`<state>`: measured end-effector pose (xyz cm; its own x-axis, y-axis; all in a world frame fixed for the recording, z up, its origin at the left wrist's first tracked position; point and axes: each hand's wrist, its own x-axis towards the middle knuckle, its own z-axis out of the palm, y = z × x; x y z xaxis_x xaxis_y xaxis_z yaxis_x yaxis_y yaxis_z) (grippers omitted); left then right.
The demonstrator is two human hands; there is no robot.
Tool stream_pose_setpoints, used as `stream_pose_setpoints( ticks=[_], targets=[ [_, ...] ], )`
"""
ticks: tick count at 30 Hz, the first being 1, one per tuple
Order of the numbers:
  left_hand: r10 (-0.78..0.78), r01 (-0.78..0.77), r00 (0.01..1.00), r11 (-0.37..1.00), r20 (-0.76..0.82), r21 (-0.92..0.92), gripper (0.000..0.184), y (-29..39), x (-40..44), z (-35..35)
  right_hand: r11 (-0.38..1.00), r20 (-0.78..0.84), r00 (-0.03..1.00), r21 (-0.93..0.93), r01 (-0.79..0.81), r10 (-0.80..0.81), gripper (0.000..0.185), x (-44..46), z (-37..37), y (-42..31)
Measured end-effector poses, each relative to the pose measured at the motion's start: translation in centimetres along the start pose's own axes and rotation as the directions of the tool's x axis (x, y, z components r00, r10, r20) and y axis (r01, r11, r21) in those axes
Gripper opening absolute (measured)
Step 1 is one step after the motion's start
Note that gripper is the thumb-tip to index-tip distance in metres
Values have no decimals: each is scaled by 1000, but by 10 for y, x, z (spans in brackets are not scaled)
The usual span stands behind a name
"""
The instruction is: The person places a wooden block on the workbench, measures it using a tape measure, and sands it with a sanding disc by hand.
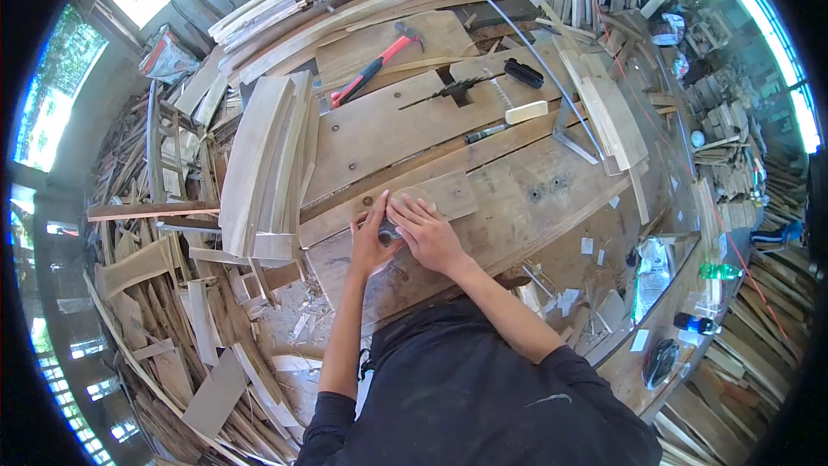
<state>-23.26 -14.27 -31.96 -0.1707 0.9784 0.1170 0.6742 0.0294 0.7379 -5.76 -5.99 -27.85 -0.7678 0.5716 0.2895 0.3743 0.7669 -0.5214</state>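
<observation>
With their fingertips nearly meeting at the middle of the frame, the left hand (373, 246) and right hand (427, 235) rest on a narrow wooden board (332, 224) lying on the bench (556, 174). Both sets of fingers point toward the top of the frame; whether either grip closes on anything beneath the palms, I cannot tell. Beyond them, toward the top centre, lie a red-and-black claw hammer (373, 71) and a black brush (523, 73), well apart.

See a red-and-black claw hammer (377, 65) near twelve o'clock on the wooden desk (543, 164) and a grey L-shaped metal square (576, 146) at two.
</observation>
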Motion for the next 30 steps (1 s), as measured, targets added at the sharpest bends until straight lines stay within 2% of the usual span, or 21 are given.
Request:
stream_pose_setpoints(
  ticks=[2,3,5,6,8,11,12,13,15,18,20,23,24,26,27,30],
  targets=[
    [-4,4,1000,1000,-6,5,115,2,-2,-2,999,48,999,36,-18,16,44,-7,-11,13],
    [-12,12,1000,1000,-19,20,114,7,-2,-2,998,3,998,16,-56,56,42,-9,-18,21],
    [-25,27,999,999,-40,40,114,13,-1,-5,969,-160,964,-92,-230,214,41,-12,-26,43],
    [-19,21,999,999,-33,46,113,15,0,-7,971,-154,966,-89,-221,206,41,-7,-28,49],
    [-30,31,999,998,-23,52,113,17,-2,-7,907,-271,900,-155,-392,343,42,0,-30,54],
    [-11,13,1000,999,-28,49,114,13,-1,-5,944,-160,947,-134,-300,279,43,11,-27,37],
    [-22,23,1000,998,-19,50,114,11,-5,-5,949,-37,971,-206,-237,235,45,10,-20,29],
    [-20,21,1000,998,-19,51,114,11,-2,-5,949,-38,972,-206,-237,234,45,9,-14,22],
    [-18,19,1000,999,-19,50,114,8,0,-3,996,51,998,-87,-28,32,45,-2,-4,3],
    [-25,25,1000,1000,3,11,116,3,-5,0,1000,38,999,9,23,-24,44,-23,-2,-12],
    [-3,4,1000,998,-19,61,117,3,-3,0,1000,45,999,-5,22,-22,44,-30,-5,-9],
    [-12,14,999,999,-37,52,117,9,-3,-5,991,-53,990,-44,-130,127,42,-34,-15,5],
    [-29,30,999,999,-26,39,117,12,-3,-3,990,-41,991,-57,-132,130,42,-35,-19,15],
    [-32,33,999,999,-36,39,116,13,0,0,960,-169,958,-118,-255,233,42,-28,-24,35],
    [-46,47,999,997,-25,56,116,12,0,-1,950,-199,940,-92,-298,276,43,-24,-28,40],
    [-51,52,999,997,-12,64,116,12,-2,-4,931,-224,929,-151,-333,295,43,-7,-19,43]
  ],
)
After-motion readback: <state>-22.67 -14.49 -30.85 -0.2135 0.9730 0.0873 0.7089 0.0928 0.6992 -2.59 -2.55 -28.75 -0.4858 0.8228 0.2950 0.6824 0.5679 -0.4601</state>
